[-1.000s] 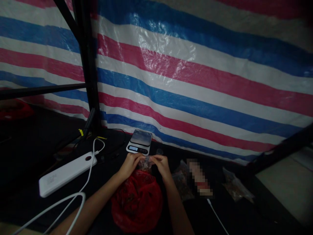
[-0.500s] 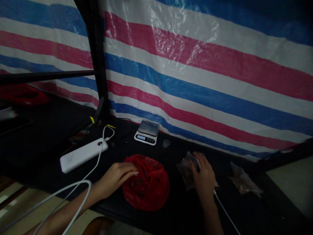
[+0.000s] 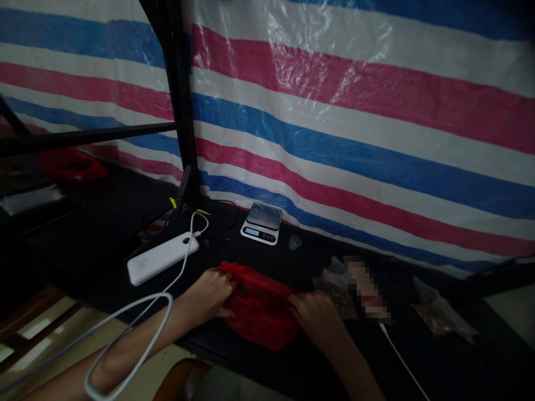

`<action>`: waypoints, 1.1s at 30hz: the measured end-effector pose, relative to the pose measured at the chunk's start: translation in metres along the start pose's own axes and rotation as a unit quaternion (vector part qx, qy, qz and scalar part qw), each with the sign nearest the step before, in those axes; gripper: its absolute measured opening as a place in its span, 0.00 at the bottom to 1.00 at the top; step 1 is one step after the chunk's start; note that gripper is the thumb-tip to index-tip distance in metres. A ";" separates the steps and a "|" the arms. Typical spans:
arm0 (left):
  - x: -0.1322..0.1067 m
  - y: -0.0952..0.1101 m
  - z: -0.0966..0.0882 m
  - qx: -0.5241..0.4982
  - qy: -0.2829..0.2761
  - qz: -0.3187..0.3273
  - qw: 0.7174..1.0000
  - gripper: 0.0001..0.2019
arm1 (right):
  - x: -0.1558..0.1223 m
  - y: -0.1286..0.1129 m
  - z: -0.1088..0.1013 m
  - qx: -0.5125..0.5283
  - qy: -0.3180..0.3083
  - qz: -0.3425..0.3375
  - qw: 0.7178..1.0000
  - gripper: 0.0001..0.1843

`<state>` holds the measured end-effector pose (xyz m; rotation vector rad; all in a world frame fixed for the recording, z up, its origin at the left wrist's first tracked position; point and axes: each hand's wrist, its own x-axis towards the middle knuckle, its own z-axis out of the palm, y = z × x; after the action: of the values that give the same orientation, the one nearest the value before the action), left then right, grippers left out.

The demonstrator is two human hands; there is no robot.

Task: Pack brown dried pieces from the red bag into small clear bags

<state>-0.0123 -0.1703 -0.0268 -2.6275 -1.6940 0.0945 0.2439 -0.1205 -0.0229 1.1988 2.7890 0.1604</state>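
**Mostly glossy plastic**

The red bag [image 3: 259, 306] is thin, crinkled plastic. The striped tarp [image 3: 334, 100] is woven plastic with a rough, glossy sheen. The scale [image 3: 264, 216] has a shiny, metal-like top, the power bank [image 3: 161, 260] is smooth white plastic, and the worktop [image 3: 434, 362] looks matt black.

Pixelation blurs the item [image 3: 366, 288] beside the right hand [image 3: 315, 318].

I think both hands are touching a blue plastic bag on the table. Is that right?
Not quite: the bag is red, not blue. The head view shows the left hand and the right hand both touching the red plastic bag on the dark table.
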 end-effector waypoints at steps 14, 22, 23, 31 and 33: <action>0.044 0.031 0.005 0.150 0.020 -0.030 0.988 0.08 | 0.031 -0.039 -0.019 -0.023 -0.097 0.086 0.991 0.16; 0.037 0.047 -0.002 0.113 0.009 0.034 0.993 0.07 | 0.038 -0.037 -0.026 -0.015 -0.028 0.087 0.996 0.18; 0.041 0.048 -0.006 0.094 -0.001 0.044 0.995 0.07 | 0.040 -0.039 -0.026 0.004 -0.026 0.073 0.997 0.18; 0.072 0.027 -0.012 0.061 -0.109 -0.027 0.992 0.20 | 0.040 -0.036 -0.027 -0.009 -0.107 0.094 0.990 0.21; 0.075 0.026 -0.017 0.070 -0.129 -0.067 0.987 0.22 | 0.039 -0.030 -0.037 -0.029 -0.123 0.108 0.986 0.21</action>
<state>0.0430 -0.1123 -0.0142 -2.4796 -1.8540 0.5525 0.1907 -0.1142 0.0073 1.4000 2.4257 0.1023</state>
